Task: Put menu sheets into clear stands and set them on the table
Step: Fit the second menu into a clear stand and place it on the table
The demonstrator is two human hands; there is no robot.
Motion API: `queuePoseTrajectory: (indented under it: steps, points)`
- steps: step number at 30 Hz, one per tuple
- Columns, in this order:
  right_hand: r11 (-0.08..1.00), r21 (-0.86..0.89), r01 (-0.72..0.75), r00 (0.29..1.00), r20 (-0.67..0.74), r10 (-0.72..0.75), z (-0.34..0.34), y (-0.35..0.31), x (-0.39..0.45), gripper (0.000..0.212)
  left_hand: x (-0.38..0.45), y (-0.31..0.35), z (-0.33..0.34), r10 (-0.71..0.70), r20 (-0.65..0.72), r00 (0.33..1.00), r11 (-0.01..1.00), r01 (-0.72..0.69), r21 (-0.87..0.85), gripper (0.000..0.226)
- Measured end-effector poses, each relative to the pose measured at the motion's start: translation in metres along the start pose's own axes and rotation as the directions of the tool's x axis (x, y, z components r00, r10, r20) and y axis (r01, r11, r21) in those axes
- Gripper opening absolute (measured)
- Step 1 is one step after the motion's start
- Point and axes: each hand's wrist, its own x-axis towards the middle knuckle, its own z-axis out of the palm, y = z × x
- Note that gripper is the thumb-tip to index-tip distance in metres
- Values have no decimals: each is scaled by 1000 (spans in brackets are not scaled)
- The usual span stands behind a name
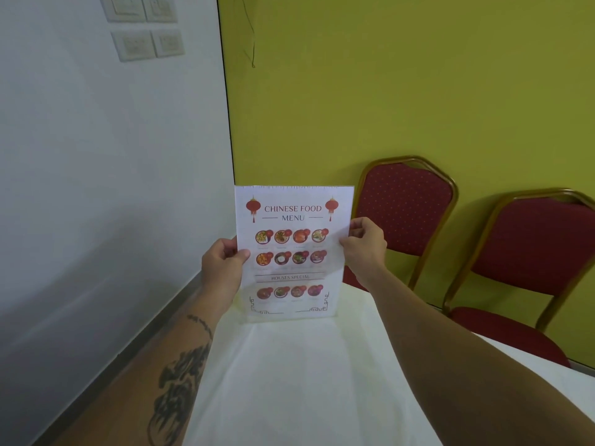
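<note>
A printed paper menu sheet (291, 246) is seen at centre inside a glossy clear plastic stand (335, 300). A smooth matt white cloth covers the table (306, 381) at six o'clock. At three o'clock, two chairs (405, 204) are upholstered in dotted red fabric, framed in shiny gold-coloured metal.

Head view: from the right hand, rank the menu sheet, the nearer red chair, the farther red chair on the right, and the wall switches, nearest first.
1. menu sheet: pinched at its right edge by the right hand.
2. nearer red chair: just behind and right of that hand.
3. farther red chair: farther right along the yellow wall.
4. wall switches: top left, on the white wall.
</note>
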Motion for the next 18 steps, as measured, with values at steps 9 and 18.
queuePoseTrajectory:
  steps: [9,18]
  points:
    - [999,-27,23,997,77,-21,-14,-2,-11,21,-17,7,-1,39,-20,999,999,-40,-9,12]
    - [998,-60,-26,977,210,38,-28,-4,-18,50,-23,15,-7,47,-55,997,996,-43,80,21]
